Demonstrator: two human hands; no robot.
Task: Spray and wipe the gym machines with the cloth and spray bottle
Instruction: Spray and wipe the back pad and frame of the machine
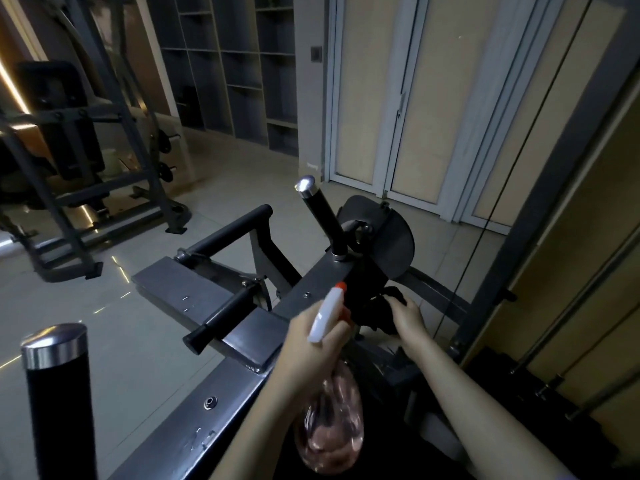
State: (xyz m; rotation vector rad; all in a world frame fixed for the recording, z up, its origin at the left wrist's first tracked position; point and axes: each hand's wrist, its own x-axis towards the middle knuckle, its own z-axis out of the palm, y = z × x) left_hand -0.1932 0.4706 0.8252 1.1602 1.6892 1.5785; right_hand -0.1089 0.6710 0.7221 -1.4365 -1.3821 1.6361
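Biggest item in front of you: the dark grey steel gym machine (221, 306). Its flat beam runs from btm-left up to ctr, w/ two black-gripped bars sticking out to the left. At the right stands a tall grey steel upright (550, 188), leaning across the view. Far left in the bg, a second grey-framed machine w/ a black pad (69, 133) stands on the pale tiled floor (225, 174). Grey open shelving (235, 64) covers the back wall, & beige doors w/ pale frames (391, 98) sit to its right.

On your machine:
- a black post w/ a chrome cap (55, 375), close to the camera at btm-left
- a round black disc (391, 244) at the beam's far end
- a tilted black handle w/ a chrome cap (318, 209), just left of the disc

The clear pink-tinted spray bottle w/ white head & orange nozzle (334, 427) is in your left hand (311, 344). Your fingers are wrapped round its neck & the nozzle points up & away toward the far end of the beam. The bottle body hangs below your wrist, motion-blurred.

Your right hand (410, 320) has its fingers curled on the bunched black cloth (384, 306). It holds the cloth at the machine's side below the disc, just right of the nozzle. Can't tell whether the cloth presses on the metal.
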